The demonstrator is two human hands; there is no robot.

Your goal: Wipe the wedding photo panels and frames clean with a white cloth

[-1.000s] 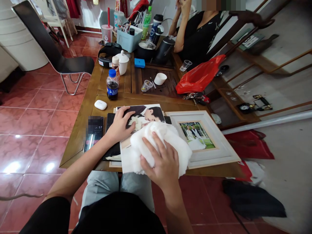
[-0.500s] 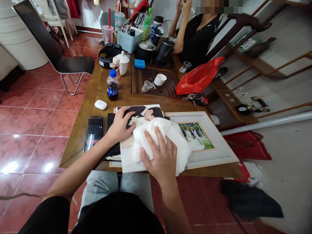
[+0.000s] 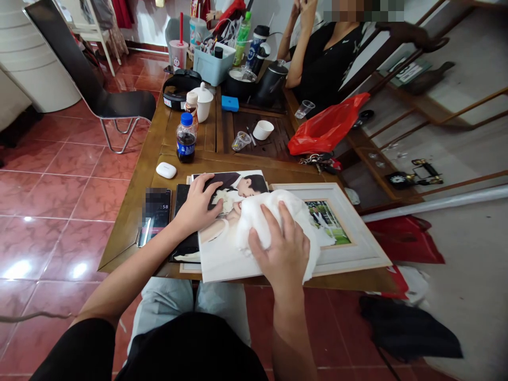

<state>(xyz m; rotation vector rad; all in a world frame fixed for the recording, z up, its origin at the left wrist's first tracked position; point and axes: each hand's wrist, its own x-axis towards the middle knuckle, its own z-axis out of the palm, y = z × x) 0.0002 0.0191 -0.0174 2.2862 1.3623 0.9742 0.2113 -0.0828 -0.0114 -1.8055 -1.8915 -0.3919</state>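
My left hand [image 3: 201, 205] lies with its fingers spread on the upper left of a wedding photo print [image 3: 222, 264]. A bunched white cloth [image 3: 257, 217] sits on the print's right side, with my right hand [image 3: 281, 248] curled over it and pressing it down. The cloth hides part of the print and overlaps a white-framed photo [image 3: 357, 217] to the right. Under the print's left edge shows a dark photo [image 3: 184, 243], partly covered by my left forearm.
On the table's left are a phone [image 3: 155, 217], a white earbud case [image 3: 165, 170] and a cola bottle [image 3: 186, 140]. Farther back stand a lidded white cup [image 3: 203, 103] and a blue basket [image 3: 214, 66]. A red plastic bag [image 3: 327, 127] lies back right, near a seated person [image 3: 325, 63].
My right hand has slid the white cloth to the right across the print, uncovering more of its middle. My left hand stays in place on the print.
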